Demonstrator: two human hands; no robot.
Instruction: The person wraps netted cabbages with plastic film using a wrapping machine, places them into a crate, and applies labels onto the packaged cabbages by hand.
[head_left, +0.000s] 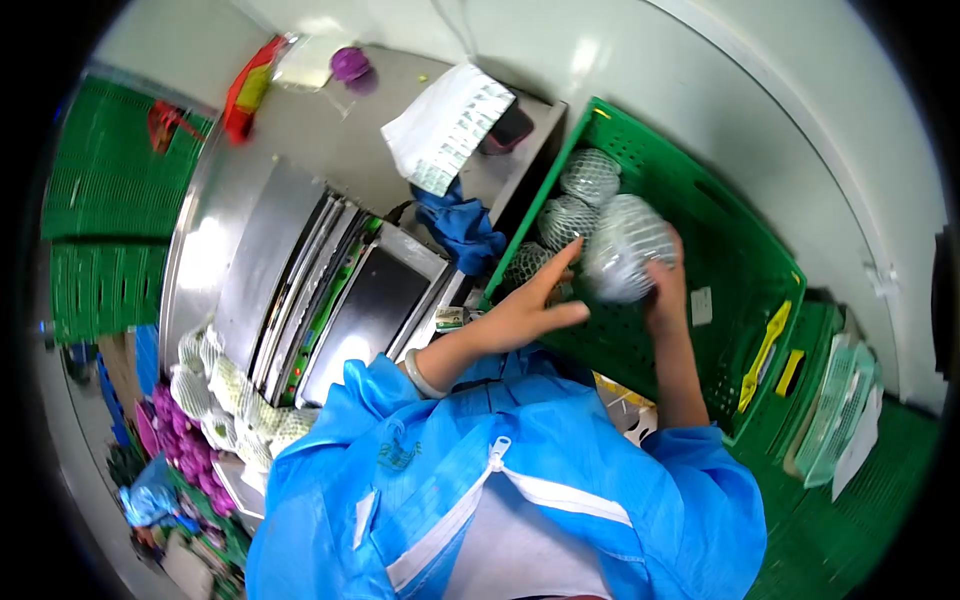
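My right hand (668,285) grips a large pale round item in white foam netting (627,245) from its right side, over the green crate (730,215). At the crate's left edge my left hand (532,308) is open, its thumb and fingers apart, left of the held item and close to it. Several netted round items lie along the crate's left side, one near the back (590,177), one below it (567,222) and a darker one (528,263) partly behind my left hand.
Left of the crate, a metal table (300,120) holds a label sheet (445,125), a blue cloth (458,225), a dark phone-like object (508,128) and a flat dark-topped device (370,310). White foam nets (235,385) hang lower left. Green crates (850,510) stand at right.
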